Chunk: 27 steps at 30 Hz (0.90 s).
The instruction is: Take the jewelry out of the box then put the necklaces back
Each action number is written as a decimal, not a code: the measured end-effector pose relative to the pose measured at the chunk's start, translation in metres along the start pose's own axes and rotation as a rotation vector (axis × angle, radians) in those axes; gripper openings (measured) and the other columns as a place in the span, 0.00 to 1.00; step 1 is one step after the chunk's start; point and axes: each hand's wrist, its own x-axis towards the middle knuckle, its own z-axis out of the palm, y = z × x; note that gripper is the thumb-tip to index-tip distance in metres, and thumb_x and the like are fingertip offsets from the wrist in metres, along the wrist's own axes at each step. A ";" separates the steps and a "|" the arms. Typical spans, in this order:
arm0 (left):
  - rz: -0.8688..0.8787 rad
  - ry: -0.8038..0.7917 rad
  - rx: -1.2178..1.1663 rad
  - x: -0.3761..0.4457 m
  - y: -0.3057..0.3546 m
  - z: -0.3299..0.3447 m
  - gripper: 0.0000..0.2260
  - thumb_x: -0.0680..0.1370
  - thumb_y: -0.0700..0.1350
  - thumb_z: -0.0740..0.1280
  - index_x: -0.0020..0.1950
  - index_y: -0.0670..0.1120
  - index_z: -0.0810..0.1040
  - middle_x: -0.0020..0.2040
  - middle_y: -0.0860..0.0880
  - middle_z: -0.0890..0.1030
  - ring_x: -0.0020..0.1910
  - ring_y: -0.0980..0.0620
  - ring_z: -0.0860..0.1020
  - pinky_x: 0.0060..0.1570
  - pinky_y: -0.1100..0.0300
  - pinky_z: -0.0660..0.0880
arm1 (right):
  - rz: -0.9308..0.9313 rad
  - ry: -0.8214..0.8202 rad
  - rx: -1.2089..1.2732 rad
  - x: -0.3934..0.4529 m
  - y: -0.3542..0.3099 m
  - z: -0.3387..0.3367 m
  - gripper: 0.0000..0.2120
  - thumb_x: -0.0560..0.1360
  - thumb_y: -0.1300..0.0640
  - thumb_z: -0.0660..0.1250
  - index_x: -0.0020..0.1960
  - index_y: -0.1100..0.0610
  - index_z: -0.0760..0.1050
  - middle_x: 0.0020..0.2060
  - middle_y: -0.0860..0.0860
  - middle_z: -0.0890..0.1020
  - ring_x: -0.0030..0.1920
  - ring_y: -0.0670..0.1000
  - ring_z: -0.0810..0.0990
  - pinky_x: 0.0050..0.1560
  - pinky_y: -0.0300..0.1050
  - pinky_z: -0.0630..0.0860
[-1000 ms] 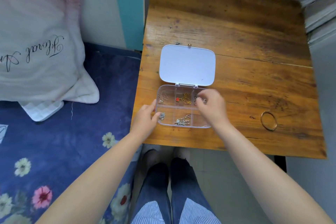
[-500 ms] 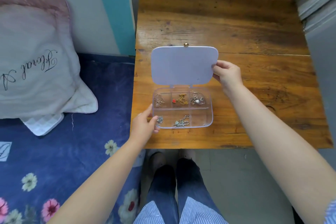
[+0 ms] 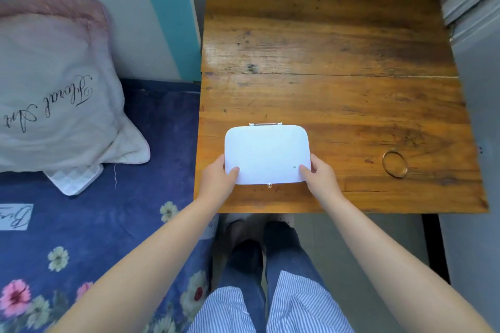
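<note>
Jewelry box [image 3: 266,155] sits near the front edge of the wooden table [image 3: 338,62], white lid down and covering the tray — contents hidden. Small round clasp knob at the lid's near edge, hinge at the far edge. Left hand [image 3: 217,184] grips the box's near-left corner, thumb pressed on top of the lid, other fingers out of sight under the side. Right hand [image 3: 322,180] grips the near-right corner the same way, thumb on the lid. A gold bangle [image 3: 394,164] lies flat on the table, well apart to the right of the box. Pillow [image 3: 54,94] on a blue floral bedsheet [image 3: 94,224] at left.
</note>
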 end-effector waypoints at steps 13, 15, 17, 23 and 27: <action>0.125 0.237 0.161 0.139 0.105 -0.023 0.19 0.72 0.52 0.69 0.59 0.43 0.73 0.59 0.45 0.79 0.57 0.44 0.76 0.44 0.58 0.69 | -0.088 0.092 0.169 0.138 -0.099 -0.018 0.13 0.73 0.66 0.60 0.55 0.58 0.76 0.50 0.55 0.81 0.48 0.54 0.76 0.46 0.45 0.72; 0.116 0.271 0.195 0.166 0.124 -0.030 0.21 0.71 0.54 0.69 0.59 0.43 0.73 0.58 0.44 0.79 0.57 0.43 0.76 0.46 0.55 0.72 | -0.101 0.075 0.189 0.166 -0.119 -0.021 0.14 0.73 0.66 0.59 0.56 0.58 0.76 0.53 0.57 0.82 0.51 0.56 0.78 0.52 0.51 0.75; 0.101 0.300 0.226 0.189 0.138 -0.036 0.22 0.71 0.55 0.69 0.59 0.43 0.73 0.59 0.44 0.79 0.57 0.42 0.76 0.50 0.52 0.74 | -0.113 0.070 0.189 0.190 -0.135 -0.022 0.15 0.72 0.67 0.59 0.56 0.59 0.76 0.54 0.58 0.82 0.53 0.57 0.78 0.54 0.53 0.75; 0.100 0.293 0.244 0.226 0.155 -0.041 0.23 0.72 0.54 0.69 0.61 0.43 0.72 0.60 0.43 0.78 0.58 0.41 0.75 0.53 0.49 0.74 | -0.110 0.033 0.171 0.232 -0.153 -0.025 0.13 0.71 0.67 0.59 0.52 0.60 0.77 0.49 0.58 0.82 0.45 0.55 0.76 0.43 0.45 0.70; 0.156 0.347 0.280 0.228 0.156 -0.040 0.23 0.73 0.53 0.67 0.62 0.41 0.71 0.63 0.41 0.75 0.62 0.42 0.72 0.57 0.48 0.72 | -0.099 0.033 0.110 0.232 -0.156 -0.033 0.16 0.73 0.64 0.61 0.61 0.61 0.72 0.60 0.58 0.78 0.60 0.58 0.75 0.59 0.52 0.73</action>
